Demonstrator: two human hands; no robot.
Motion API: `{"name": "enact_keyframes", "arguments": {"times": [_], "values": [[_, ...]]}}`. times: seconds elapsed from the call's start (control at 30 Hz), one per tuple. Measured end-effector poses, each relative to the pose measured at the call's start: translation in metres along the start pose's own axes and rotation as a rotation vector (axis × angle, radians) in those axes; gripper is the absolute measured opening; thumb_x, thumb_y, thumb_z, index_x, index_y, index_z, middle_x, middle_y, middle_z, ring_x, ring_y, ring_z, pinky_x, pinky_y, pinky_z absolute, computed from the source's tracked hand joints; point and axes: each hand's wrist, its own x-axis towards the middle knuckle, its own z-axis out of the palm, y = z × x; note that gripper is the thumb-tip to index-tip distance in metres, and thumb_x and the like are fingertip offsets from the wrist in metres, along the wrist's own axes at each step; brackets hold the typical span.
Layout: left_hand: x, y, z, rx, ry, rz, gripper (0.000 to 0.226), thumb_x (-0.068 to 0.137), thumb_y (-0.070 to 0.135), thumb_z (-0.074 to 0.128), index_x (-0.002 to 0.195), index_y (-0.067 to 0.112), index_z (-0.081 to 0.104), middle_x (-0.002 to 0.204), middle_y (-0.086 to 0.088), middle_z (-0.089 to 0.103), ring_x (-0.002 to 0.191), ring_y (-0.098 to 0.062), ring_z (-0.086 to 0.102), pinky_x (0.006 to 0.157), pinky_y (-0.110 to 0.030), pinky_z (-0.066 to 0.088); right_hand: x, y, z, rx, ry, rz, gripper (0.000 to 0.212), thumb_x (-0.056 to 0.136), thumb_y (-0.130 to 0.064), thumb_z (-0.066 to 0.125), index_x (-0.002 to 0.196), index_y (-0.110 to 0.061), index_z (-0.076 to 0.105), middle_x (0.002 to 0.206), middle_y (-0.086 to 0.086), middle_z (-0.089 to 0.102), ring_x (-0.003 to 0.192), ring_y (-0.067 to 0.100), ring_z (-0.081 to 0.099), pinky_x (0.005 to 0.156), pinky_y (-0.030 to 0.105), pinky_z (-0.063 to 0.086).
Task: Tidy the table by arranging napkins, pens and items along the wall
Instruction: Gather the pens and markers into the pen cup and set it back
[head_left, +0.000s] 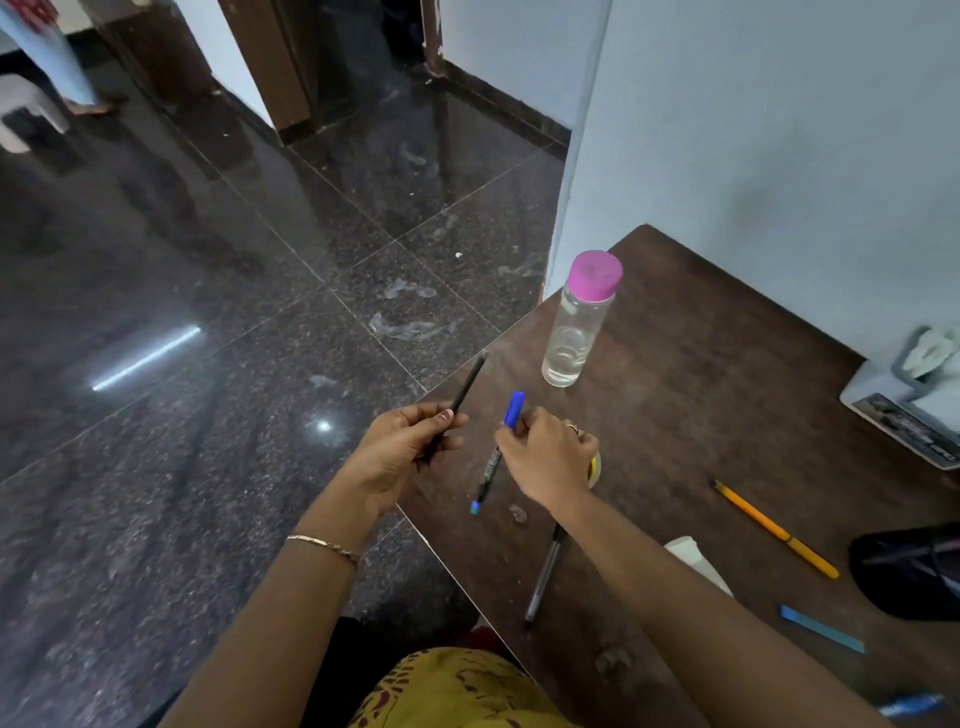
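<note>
— What am I holding?
— Your left hand (400, 452) pinches a black pen (467, 384) past the table's (727, 415) left edge; your right hand (550, 460) grips a blue pen (491, 470) over it. Probably light, slick: hold mid-barrel.

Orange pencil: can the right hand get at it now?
Probably yes: the pencil lies uncovered on the table with nothing between. But the right hand pinches a marker, so gripping could be awkward.
</note>
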Motion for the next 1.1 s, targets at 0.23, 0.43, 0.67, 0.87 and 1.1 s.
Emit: {"name": "enact_keyframes", "arguments": {"times": [0.23,0.43,0.67,0.87,1.1], "values": [[-0.008,0.014,0.048,-0.028,-0.209,0.0,0.022,0.093,0.004,0.053,0.115,0.009,0.057,0.094,-0.002,0.073,0.076,-0.013,0.072,0.056,-0.018,0.051,-0.021,0.031,-0.06,0.766,0.079,0.094,0.015,0.087,-0.021,0.065,0.079,-0.022,0.052,0.071,0.002,0.057,0.067,0.018,0.057,0.068,0.035,0.046],[-0.009,0.013,0.122,0.028,-0.456,-0.028,0.016,0.093,0.002,0.05,0.108,0.007,0.054,0.088,-0.005,0.073,0.082,-0.024,0.073,0.061,-0.025,0.055,-0.052,0.087,-0.119,0.942,0.331,0.087,0.034,0.09,-0.01,0.064,0.115,-0.027,0.05,0.081,0.013,0.07,0.077,0.025,0.069,0.073,0.037,0.054],[-0.024,-0.007,0.226,0.166,-0.682,-0.055,0.008,0.095,0.005,0.049,0.098,0.011,0.052,0.103,-0.013,0.073,0.096,-0.023,0.071,0.089,-0.039,0.054,-0.106,0.161,-0.177,0.857,0.668,0.145,0.051,0.09,-0.012,0.065,0.131,-0.035,0.047,0.086,0.008,0.071,0.079,0.017,0.069,0.076,0.028,0.057],[-0.04,-0.021,0.312,0.295,-0.82,-0.01,0.009,0.094,0.009,0.055,0.101,0.009,0.049,0.108,-0.015,0.071,0.098,-0.024,0.07,0.082,-0.035,0.057,-0.146,0.218,-0.217,0.747,1.049,0.196,0.042,0.088,-0.005,0.065,0.118,-0.03,0.052,0.089,-0.011,0.068,0.08,0.007,0.067,0.078,0.037,0.058],[-0.042,-0.036,0.389,0.367,-0.787,0.188,0.025,0.09,-0.006,0.056,0.099,0.012,0.04,0.094,-0.012,0.07,0.081,-0.023,0.068,0.072,-0.031,0.058,-0.16,0.259,-0.245,0.675,1.191,0.223,0.036,0.092,-0.001,0.057,0.11,-0.031,0.05,0.09,-0.011,0.066,0.081,0.001,0.067,0.071,0.015,0.051]]}}
